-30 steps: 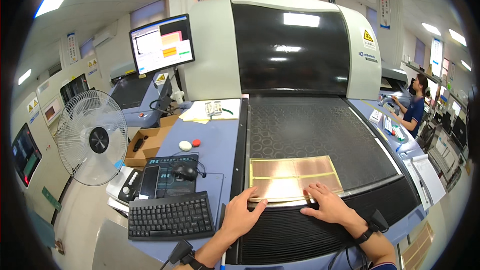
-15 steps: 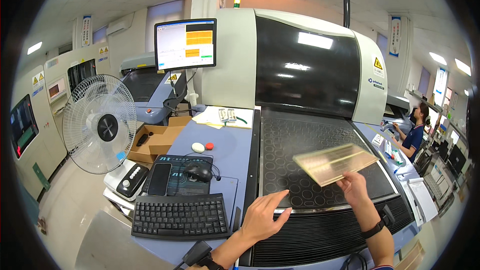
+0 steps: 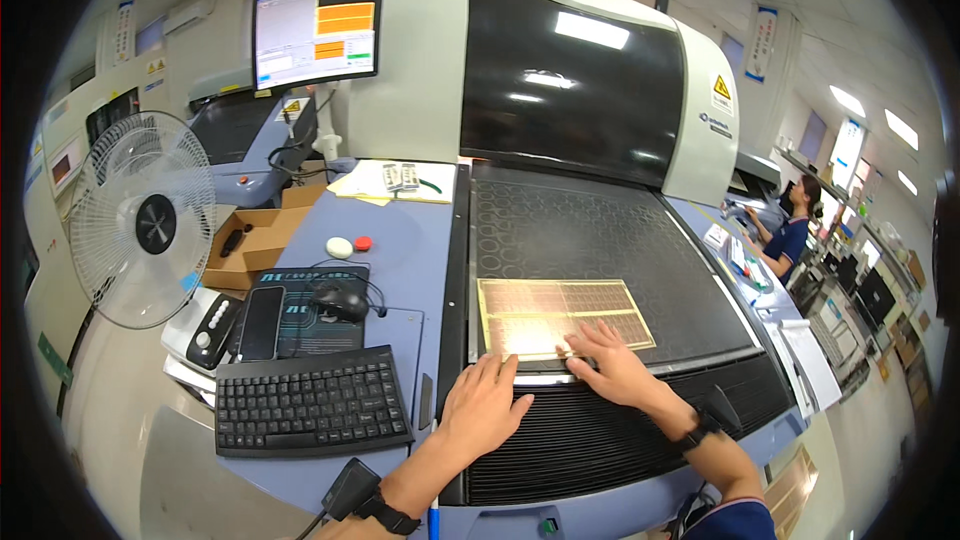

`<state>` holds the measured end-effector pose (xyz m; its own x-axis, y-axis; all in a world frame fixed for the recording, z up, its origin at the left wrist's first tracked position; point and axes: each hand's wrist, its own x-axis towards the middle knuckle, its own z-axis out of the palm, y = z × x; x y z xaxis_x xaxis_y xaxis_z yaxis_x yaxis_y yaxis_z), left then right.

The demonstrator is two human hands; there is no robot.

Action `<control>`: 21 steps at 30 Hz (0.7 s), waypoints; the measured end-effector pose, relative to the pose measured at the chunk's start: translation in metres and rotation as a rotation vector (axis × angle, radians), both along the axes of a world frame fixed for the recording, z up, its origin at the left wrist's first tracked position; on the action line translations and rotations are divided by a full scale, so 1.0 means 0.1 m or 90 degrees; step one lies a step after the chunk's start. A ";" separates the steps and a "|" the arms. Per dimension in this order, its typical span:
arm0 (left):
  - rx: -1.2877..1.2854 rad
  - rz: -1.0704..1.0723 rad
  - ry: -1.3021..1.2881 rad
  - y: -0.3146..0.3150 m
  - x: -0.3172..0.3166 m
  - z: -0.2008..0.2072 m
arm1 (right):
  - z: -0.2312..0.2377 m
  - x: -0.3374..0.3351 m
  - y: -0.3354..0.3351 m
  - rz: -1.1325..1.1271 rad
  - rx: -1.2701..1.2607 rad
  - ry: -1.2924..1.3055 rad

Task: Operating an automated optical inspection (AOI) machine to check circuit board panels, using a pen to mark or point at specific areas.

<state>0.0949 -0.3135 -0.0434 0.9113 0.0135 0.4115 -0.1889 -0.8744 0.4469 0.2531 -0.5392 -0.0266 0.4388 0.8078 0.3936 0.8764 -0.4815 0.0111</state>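
A copper-coloured circuit board panel (image 3: 540, 308) with a yellowish border lies flat on the black machine bed (image 3: 560, 230), by its front left corner. At the panel's near left corner rests my left hand (image 3: 482, 408), fingers stretched out. My right hand (image 3: 612, 368) is spread over the near edge, its fingertips on the panel's surface. Neither hand grips anything. Below both hands runs the black ribbed front cover (image 3: 620, 440) of the machine.
Left of the bed are a keyboard (image 3: 312, 398), mouse (image 3: 340, 298), phone (image 3: 261, 323), red button (image 3: 363, 244) and monitor (image 3: 316, 35). A fan (image 3: 150, 225) stands farther left. The machine's dark hood (image 3: 570, 70) rises behind. At right, a person (image 3: 790, 230) works nearby.
The panel has gone from tilted in my right hand to flat on the bed, farther left. My right hand has let go, and both hands now rest at its near edge. The view has shifted.
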 end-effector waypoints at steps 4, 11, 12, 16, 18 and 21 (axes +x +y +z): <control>0.059 -0.010 0.103 -0.01 -0.01 -0.05 | -0.01 -0.12 0.01 -0.039 -0.088 0.112; 0.107 -0.015 0.114 -0.05 -0.05 -0.10 | 0.07 -0.47 -0.08 -0.024 -0.152 0.148; 0.124 -0.016 0.119 -0.05 -0.06 -0.10 | 0.08 -0.47 -0.06 -0.022 -0.154 0.148; 0.126 0.017 0.109 -0.05 -0.09 -0.06 | 0.33 -0.47 0.07 -0.026 -0.205 0.232; 0.111 0.023 0.084 -0.05 -0.09 -0.08 | 0.47 -0.30 0.12 0.043 -0.220 0.257; 0.132 0.039 0.064 -0.06 -0.10 -0.09 | 0.86 -0.03 0.47 -0.026 -0.092 0.132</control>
